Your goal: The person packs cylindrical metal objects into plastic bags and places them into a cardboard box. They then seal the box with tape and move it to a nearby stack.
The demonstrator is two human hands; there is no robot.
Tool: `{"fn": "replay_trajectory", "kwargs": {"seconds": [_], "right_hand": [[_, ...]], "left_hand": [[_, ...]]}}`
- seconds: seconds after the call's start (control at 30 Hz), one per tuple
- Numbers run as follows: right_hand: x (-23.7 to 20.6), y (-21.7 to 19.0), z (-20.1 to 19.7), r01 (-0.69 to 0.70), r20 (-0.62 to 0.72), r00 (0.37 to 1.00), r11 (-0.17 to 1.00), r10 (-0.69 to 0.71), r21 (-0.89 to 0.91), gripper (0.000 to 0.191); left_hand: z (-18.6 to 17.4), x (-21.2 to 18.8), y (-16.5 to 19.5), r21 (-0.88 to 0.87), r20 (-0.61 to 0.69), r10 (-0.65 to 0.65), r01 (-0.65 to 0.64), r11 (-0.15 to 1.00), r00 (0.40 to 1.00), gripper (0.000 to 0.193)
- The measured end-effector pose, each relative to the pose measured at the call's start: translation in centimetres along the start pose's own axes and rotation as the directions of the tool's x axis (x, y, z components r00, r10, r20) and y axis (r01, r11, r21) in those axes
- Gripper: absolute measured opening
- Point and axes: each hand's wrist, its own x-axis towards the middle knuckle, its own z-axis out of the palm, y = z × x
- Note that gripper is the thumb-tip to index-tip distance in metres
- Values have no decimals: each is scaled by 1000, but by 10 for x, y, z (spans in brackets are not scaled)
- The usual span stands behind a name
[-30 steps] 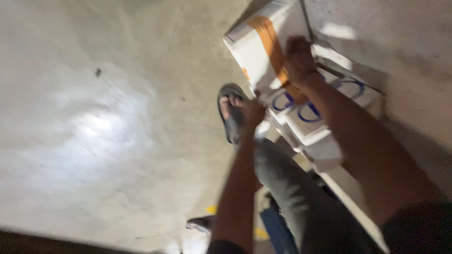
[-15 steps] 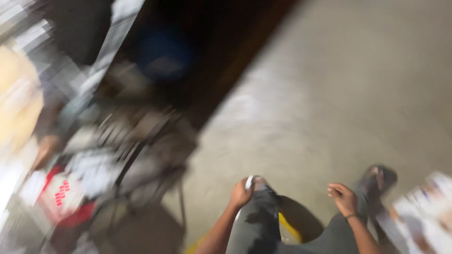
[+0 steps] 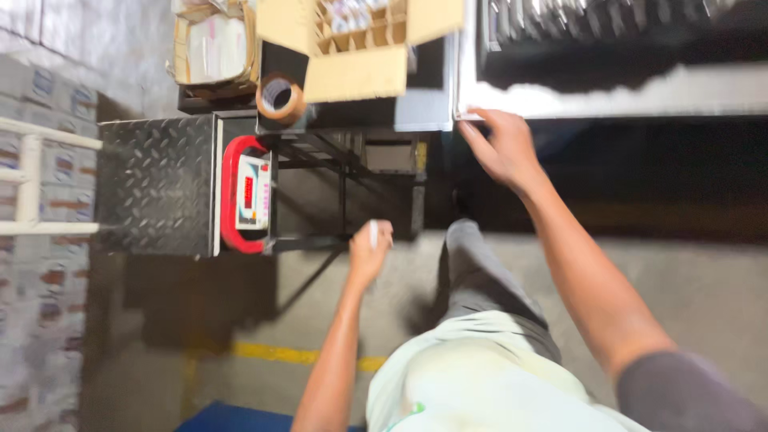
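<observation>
My left hand (image 3: 370,250) is closed around a small white stick-like object (image 3: 373,233), held low in front of a black metal stand (image 3: 344,192). My right hand (image 3: 500,146) reaches forward with fingers spread, its fingertips at the near edge of a pale metal table (image 3: 608,100). On top of the stand sits an open cardboard box (image 3: 360,44) with divider cells, and a roll of brown tape (image 3: 280,98) lies beside it.
A platform scale with a checker-plate deck (image 3: 156,184) and a red-framed display (image 3: 250,192) stands to the left. Stacked cartons (image 3: 48,104) and a white rail line the far left. A yellow line (image 3: 280,352) crosses the concrete floor.
The view has swung from bare floor and white boxes to the stand, scale and table. My right hand has risen to the table edge; my left still grips the small white object.
</observation>
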Motion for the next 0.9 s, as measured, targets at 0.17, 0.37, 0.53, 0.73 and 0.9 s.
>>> {"fn": "replay_trajectory", "kwargs": {"seconds": [0.17, 0.37, 0.53, 0.73, 0.9], "right_hand": [[218, 30, 90, -86, 474, 852, 952, 224, -295, 103], [195, 80, 126, 24, 544, 814, 925, 202, -380, 65], [135, 79, 89, -20, 421, 896, 959, 142, -281, 44], [113, 66, 25, -118, 383, 895, 950, 227, -289, 41], [154, 40, 14, -27, 199, 974, 926, 109, -376, 27]], "left_hand": [[-30, 264, 92, 541, -221, 176, -30, 840, 959, 32], [-103, 413, 73, 601, -5, 179, -140, 787, 984, 65], [-85, 379, 27, 359, 97, -119, 76, 930, 988, 59], [-9, 322, 50, 342, 0, 25, -23, 939, 1000, 50], [-26, 307, 70, -572, 388, -290, 476, 668, 875, 46]]}}
